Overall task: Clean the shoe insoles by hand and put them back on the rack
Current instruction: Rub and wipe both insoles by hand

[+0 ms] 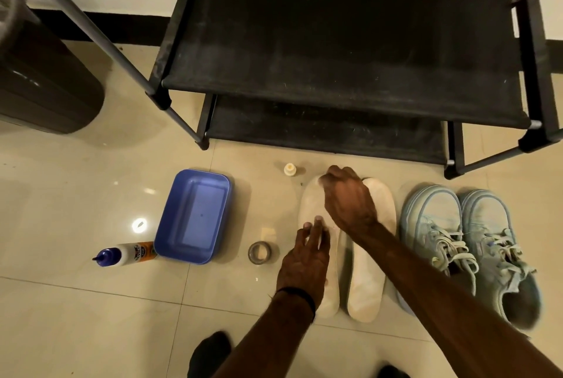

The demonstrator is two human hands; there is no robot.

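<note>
Lying side by side on the tiled floor point(91, 301), two white insoles are seen just in front of the black shoe rack point(335, 51). The left insole point(310, 203) is pressed by the left hand point(304, 264), whose fingers are laid out straight across its middle, so that grip is released and flat. The right hand point(347, 197) is held over the toe end of the same insole, its fingers bent downward; whether that grip is clenched on anything cannot be told, since the fingertips are hidden beneath the hand. The right insole point(368, 280) is crossed by the right forearm and is otherwise untouched. A pair of pale blue sneakers point(469, 243) is set just beside the insoles on the right. To the left, a blue tub point(195, 216) is placed, with a squeeze bottle point(125, 255) lying on its side against its near corner. A small round ring-shaped thing point(259, 252) is found between the tub and the insoles, and a small cap point(289, 169) is stood near the rack.
</note>
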